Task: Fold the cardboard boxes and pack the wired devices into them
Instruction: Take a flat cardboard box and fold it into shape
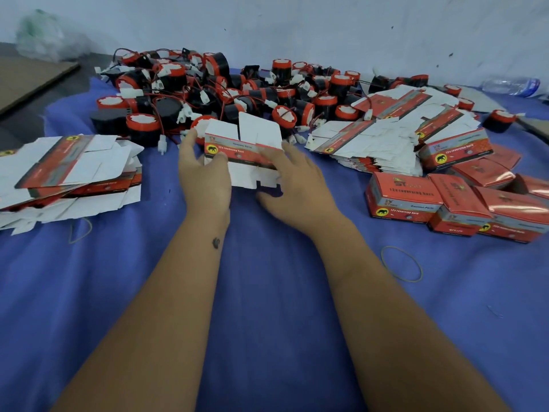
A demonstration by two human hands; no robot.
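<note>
Carton between both hands' fingers, before horn pile.

Red-and-white box, yellow elephant badge; black-red devices, white plugs; blue cloth.

glossy card boxes, matt blue cloth

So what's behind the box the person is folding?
Behind the half-folded box, held by the left hand and right hand, lies a heap of red-and-black wired devices on the blue cloth. The box's raised white flaps hide the nearest ones.
</note>
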